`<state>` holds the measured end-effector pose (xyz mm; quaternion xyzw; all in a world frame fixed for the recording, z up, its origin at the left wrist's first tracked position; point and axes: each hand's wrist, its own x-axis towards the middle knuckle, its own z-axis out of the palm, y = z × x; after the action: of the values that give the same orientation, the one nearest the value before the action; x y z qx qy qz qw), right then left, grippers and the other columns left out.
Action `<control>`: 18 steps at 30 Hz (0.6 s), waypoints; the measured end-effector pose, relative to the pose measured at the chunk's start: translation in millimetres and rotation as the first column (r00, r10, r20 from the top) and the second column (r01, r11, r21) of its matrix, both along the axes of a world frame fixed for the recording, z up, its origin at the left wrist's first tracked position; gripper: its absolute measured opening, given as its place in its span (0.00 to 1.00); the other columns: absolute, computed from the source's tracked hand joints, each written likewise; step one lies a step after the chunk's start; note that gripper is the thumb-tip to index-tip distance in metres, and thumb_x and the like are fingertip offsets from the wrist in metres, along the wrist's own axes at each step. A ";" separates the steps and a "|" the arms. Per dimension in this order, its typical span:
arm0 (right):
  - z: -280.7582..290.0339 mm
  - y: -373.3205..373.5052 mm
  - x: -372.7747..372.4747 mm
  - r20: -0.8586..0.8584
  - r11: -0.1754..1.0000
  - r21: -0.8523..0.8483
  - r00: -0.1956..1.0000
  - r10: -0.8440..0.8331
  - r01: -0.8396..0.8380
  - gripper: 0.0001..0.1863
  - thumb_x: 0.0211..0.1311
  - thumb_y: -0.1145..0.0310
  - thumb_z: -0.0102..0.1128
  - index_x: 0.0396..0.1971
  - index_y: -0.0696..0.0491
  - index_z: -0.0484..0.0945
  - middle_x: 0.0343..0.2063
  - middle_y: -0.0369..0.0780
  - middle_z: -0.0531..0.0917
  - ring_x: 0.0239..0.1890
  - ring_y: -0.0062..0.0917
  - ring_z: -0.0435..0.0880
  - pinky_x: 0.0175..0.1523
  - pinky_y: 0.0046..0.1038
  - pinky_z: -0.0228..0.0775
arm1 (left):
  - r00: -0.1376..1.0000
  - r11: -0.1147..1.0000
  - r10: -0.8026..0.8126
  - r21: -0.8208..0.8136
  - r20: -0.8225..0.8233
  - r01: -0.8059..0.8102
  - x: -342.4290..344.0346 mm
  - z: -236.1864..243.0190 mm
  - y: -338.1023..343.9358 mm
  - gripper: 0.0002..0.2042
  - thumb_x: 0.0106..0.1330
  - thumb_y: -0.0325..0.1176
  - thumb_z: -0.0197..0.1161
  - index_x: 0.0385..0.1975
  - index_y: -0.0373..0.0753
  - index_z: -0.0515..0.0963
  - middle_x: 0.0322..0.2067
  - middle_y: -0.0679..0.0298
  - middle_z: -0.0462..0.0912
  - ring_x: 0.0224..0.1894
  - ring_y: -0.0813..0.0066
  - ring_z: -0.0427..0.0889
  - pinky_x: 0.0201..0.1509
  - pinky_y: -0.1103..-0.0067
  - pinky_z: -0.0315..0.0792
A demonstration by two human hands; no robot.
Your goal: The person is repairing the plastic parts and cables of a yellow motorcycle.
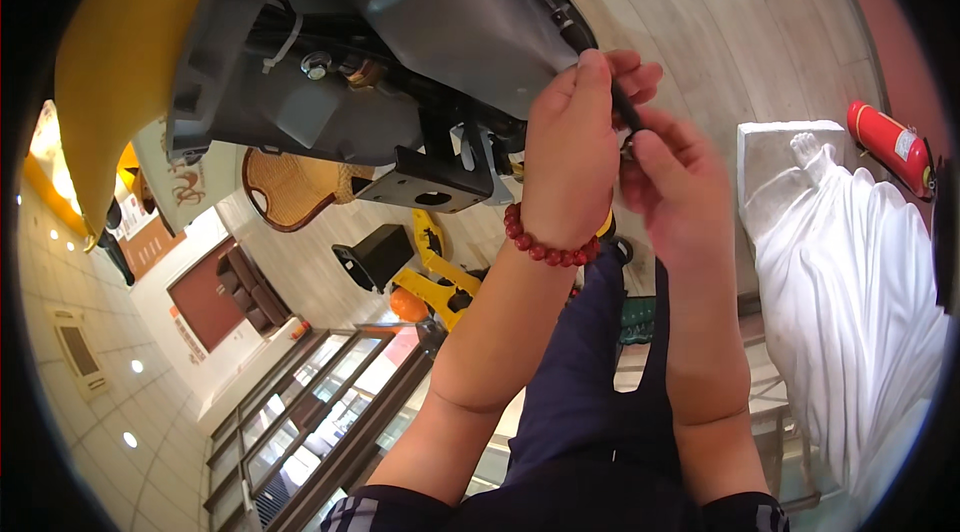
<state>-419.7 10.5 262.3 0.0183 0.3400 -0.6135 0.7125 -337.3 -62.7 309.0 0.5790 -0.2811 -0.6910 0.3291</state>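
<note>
My left hand [569, 152], below a red bead bracelet [549, 251] at the wrist, has its fingers closed round a black cable [624, 113] beside the large dark grey moulded panel [430, 22]. My right hand [672, 177], just below and right, pinches the lower part of that cable between thumb and fingers; what sits at its tip is mostly hidden. Higher up, a dark connector [570, 31] lies along the panel's edge. A metal bracket [420, 187], a bolt [316, 65] and a white tie [283, 50] are on the panel's underside.
A yellow panel [110, 52] curves at upper left. On the wooden floor [710, 22] are a wicker seat [282, 187], a yellow frame with black block [443, 287] and an orange round object [407, 304]. A white draped sculpture [835, 292] and red extinguisher [888, 147] lie right.
</note>
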 end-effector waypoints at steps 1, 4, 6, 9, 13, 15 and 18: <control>0.1 -1.2 2.4 -0.331 1.000 -0.004 0.943 -0.030 0.030 0.12 0.59 0.73 0.62 0.43 0.58 0.76 0.27 0.35 0.80 0.24 0.17 0.76 0.26 0.19 0.67 | 1.000 1.000 -0.006 -0.012 0.016 0.007 1.3 -0.4 -0.5 0.19 0.75 0.41 0.44 0.48 0.30 0.71 0.43 0.54 0.81 0.45 0.70 0.79 0.49 0.76 0.72; 1.0 -2.7 7.3 -0.868 0.992 -0.121 0.484 -0.115 0.019 0.16 0.52 0.79 0.67 0.42 0.56 0.76 0.27 0.34 0.78 0.24 0.16 0.75 0.29 0.18 0.68 | 0.999 0.998 -0.032 -0.059 -0.003 0.031 4.9 -3.7 -1.2 0.18 0.74 0.41 0.46 0.47 0.30 0.71 0.42 0.54 0.81 0.44 0.69 0.79 0.50 0.75 0.72; 0.1 -3.3 6.6 -0.933 0.991 -0.128 0.343 -0.110 -0.028 0.20 0.48 0.80 0.69 0.43 0.55 0.76 0.27 0.33 0.77 0.24 0.15 0.75 0.31 0.18 0.69 | 0.999 0.999 -0.023 -0.046 -0.045 0.021 6.8 -6.0 0.2 0.17 0.73 0.40 0.48 0.46 0.30 0.71 0.40 0.54 0.81 0.43 0.69 0.80 0.51 0.75 0.73; -1.6 -1.0 3.9 -0.731 0.986 -0.163 0.674 -0.106 -0.022 0.14 0.58 0.72 0.64 0.45 0.56 0.74 0.30 0.34 0.78 0.25 0.16 0.75 0.32 0.18 0.68 | 0.999 0.995 0.005 -0.095 -0.047 -0.010 7.0 -8.8 2.7 0.15 0.73 0.39 0.49 0.45 0.31 0.72 0.38 0.54 0.82 0.43 0.69 0.80 0.51 0.75 0.72; -3.0 2.7 -5.0 -0.159 0.992 0.127 0.987 0.006 0.015 0.22 0.73 0.53 0.42 0.42 0.59 0.74 0.26 0.37 0.79 0.24 0.18 0.76 0.28 0.18 0.67 | 1.000 0.992 0.021 -0.126 -0.022 -0.024 5.4 -5.9 5.4 0.15 0.73 0.39 0.49 0.45 0.31 0.72 0.38 0.54 0.83 0.45 0.67 0.81 0.53 0.74 0.72; -1.6 4.1 -9.3 -0.009 0.979 0.107 0.985 0.173 -0.171 0.27 0.72 0.49 0.40 0.44 0.61 0.74 0.23 0.37 0.78 0.20 0.19 0.75 0.24 0.19 0.65 | 0.999 0.992 0.036 -0.123 -0.001 -0.036 4.2 -3.1 6.4 0.15 0.73 0.39 0.49 0.45 0.31 0.72 0.38 0.54 0.83 0.45 0.66 0.81 0.53 0.73 0.72; 2.2 3.4 -12.4 0.136 0.982 0.050 0.976 0.173 -0.181 0.24 0.71 0.52 0.45 0.42 0.61 0.75 0.19 0.37 0.77 0.17 0.18 0.74 0.19 0.19 0.63 | 1.000 0.994 0.017 -0.105 0.023 -0.014 3.9 -0.2 6.5 0.15 0.73 0.39 0.48 0.46 0.31 0.71 0.38 0.55 0.84 0.46 0.65 0.81 0.53 0.72 0.72</control>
<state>-432.2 13.8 264.5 0.0502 0.3118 -0.5343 0.7841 -333.4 -56.2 308.8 0.5711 -0.3164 -0.6658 0.3611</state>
